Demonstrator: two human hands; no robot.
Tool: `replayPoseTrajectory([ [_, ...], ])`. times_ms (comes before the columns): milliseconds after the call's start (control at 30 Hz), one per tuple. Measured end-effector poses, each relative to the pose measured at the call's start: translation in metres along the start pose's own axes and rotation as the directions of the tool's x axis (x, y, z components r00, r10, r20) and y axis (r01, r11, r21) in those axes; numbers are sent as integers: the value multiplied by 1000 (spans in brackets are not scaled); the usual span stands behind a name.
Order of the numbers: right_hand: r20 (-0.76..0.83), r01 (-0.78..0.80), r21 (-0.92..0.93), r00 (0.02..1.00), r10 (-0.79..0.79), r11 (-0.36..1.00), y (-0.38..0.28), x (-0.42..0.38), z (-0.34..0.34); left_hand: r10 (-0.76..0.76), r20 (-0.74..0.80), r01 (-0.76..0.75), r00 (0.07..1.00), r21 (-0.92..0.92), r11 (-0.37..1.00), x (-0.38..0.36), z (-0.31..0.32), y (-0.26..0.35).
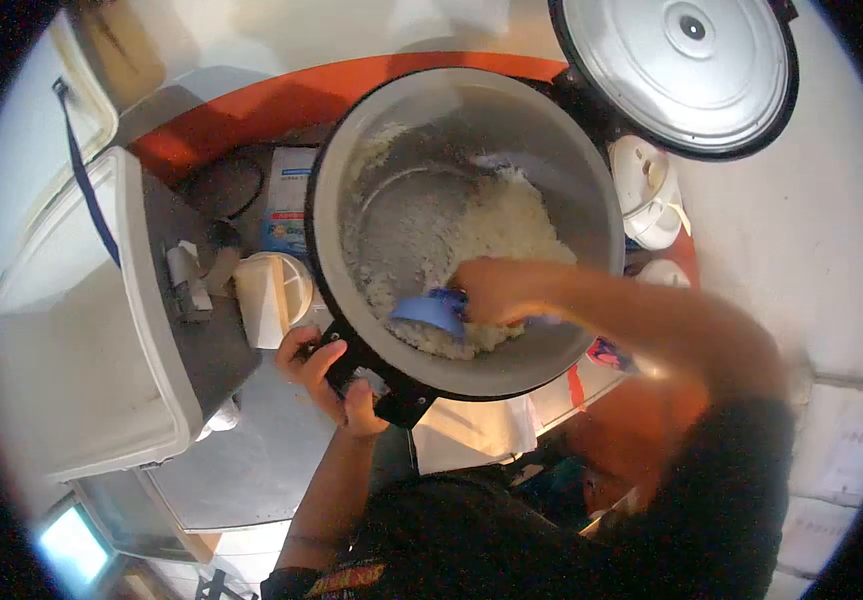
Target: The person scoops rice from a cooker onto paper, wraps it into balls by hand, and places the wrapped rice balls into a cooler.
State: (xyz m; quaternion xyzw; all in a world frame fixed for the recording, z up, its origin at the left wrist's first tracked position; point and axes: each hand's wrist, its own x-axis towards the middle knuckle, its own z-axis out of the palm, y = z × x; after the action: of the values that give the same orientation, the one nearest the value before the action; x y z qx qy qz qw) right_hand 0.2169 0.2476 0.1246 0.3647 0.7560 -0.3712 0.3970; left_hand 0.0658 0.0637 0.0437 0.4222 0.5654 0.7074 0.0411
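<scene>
A large rice cooker (pixel 607 215) stands open before me, its grey inner pot holding cooked white rice (pixel 512 225) heaped toward the right side. Thin rice also clings to the pot's bottom and left wall. Inside the pot, my right hand (pixel 497 288) is closed on a blue plastic scoop (pixel 426 314), which touches the rice near the front wall. My fingers hide the scoop's handle. At the front left of the cooker, my left hand (pixel 327 378) grips the black handle (pixel 392 402) on its rim, thumb on the near side.
The raised metal lid (pixel 677 75) hangs at the back right. White plastic containers (pixel 647 195) stand beside the cooker on the right. To the left are a large pale bin (pixel 167 330), a beige container (pixel 267 295) and a blue-and-white package (pixel 289 200).
</scene>
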Motion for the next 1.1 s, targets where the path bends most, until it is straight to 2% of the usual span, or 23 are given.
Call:
replayPoseTrajectory([
  [33, -199, -6, 16, 980, 9, 1000, -2, -9, 12, 4, -15, -3, 1000, 3, 1000, 0, -1, -2],
  [67, -200, 1, -1, 980, -1, 1000, -12, -27, 12, -15, 1, 15, 1000, -12, 1000, -2, -1, -4],
  [133, -213, -27, 402, 969, 122, 915, -39, -72, 6, -32, 8, 33, 999, -26, 999, -1, -2, 1],
  [167, -231, -13, 393, 967, 112, 920, -40, -73, 3, -13, -1, 13, 1000, -25, 1000, 2, -1, 3],
  [233, -186, 24, 567, 978, 99, 823, -39, -71, 5, -56, 21, 56, 998, -20, 998, 1, -4, 7],
  [267, -207, 43, 562, 974, 90, 826, -37, -64, 7, -30, 26, 31, 999, -21, 999, 0, -4, 4],
  [333, -155, 88, 826, 985, 75, 557, -34, -38, 8, -45, -5, 45, 999, -77, 996, -4, 3, 1],
  [367, -179, 115, 816, 982, 58, 566, -34, -30, 8, -90, -23, 86, 996, -130, 988, -5, 3, 3],
  [433, -191, 169, 944, 980, 55, 283, -38, -17, 5, -25, -9, 24, 1000, -88, 996, -1, -4, 7],
  [467, -212, 191, 937, 976, 40, 293, -38, -14, 3, -29, 23, 30, 999, -51, 998, 0, -6, 8],
  [533, -167, 164, 982, 986, 22, 94, -35, -16, -1, -11, 72, 10, 997, 19, 1000, 3, -10, 8],
  [567, -184, 182, 978, 983, 14, 101, -30, -20, -1, 8, 64, -9, 998, 17, 1000, 0, -12, 10],
  [633, -176, 161, 979, 976, -130, -123, -14, -37, 2, 27, -11, -27, 1000, 40, 999, -10, -14, 20],
  [767, -330, 302, 937, 929, -165, -173, 11, -102, 42, 93, -41, -93, 995, 16, 996, -89, -41, 10],
  [800, -377, 358, 923, 915, -145, -140, 13, -123, 58, 33, 212, -61, 977, 126, 990, -111, -52, 7],
  [833, -418, 407, 907, 900, -125, -108, 14, -143, 76, -57, 446, -57, 893, 239, 969, -128, -58, 5],
  [867, -396, 370, 913, 904, -159, -173, 19, -161, 98, -72, 459, -43, 885, 235, 971, -146, -58, 0],
  [900, -380, 352, 917, 913, -146, -185, 24, -173, 122, -59, 599, -145, 798, 286, 947, -164, -55, -8],
  [933, -366, 321, 922, 906, -211, -217, 29, -182, 147, -65, 722, -248, 689, 319, 915, -183, -55, -14],
  [1000, -344, 277, 928, 892, -292, -248, 30, -196, 196, -97, 846, -192, 524, 228, 955, -206, -52, -35],
  [1033, -313, 241, 936, 904, -291, -258, 35, -190, 224, -114, 879, -246, 463, 251, 936, -207, -50, -25],
  [1067, -217, 158, 944, 958, -187, -288, 45, -175, 255, -121, 907, -312, 404, 261, 913, -205, -48, -17],
  [1100, -123, 91, 943, 989, -83, -319, 53, -157, 282, -130, 906, -305, 403, 267, 914, -206, -47, -18],
])
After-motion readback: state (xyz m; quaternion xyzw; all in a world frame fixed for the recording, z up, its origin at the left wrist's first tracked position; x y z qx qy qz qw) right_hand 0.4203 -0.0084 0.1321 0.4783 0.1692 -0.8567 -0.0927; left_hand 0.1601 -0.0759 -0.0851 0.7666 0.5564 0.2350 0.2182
